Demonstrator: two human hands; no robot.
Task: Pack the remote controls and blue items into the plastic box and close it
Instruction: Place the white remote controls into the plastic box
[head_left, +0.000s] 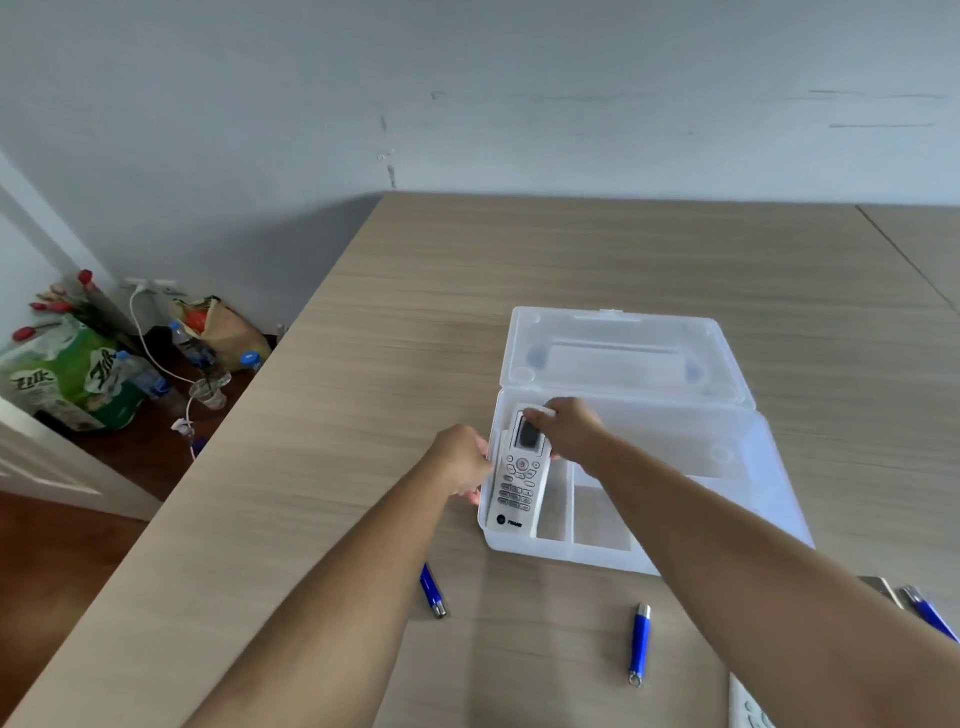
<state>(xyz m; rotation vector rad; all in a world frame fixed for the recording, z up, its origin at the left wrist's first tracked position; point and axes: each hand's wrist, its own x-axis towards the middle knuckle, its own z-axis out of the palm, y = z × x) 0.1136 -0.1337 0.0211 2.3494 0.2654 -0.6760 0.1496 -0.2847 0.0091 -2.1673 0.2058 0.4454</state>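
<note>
Right hand (566, 428) clamped on white remote (519, 470), lowering it into plastic box (675, 452); left hand (462, 460) bracing box wall, grip unclear; 3 blue items (639, 644) nearer on desk (519, 260)

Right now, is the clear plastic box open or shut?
Open: the clear plastic box has its hinged lid folded back flat on the wooden table.

- Wooden table (571, 260), pale grain.
- Clear plastic box (748, 467) on it, lid open.
- Three blue items: left (432, 590), middle (639, 644), right edge (930, 613).
</note>
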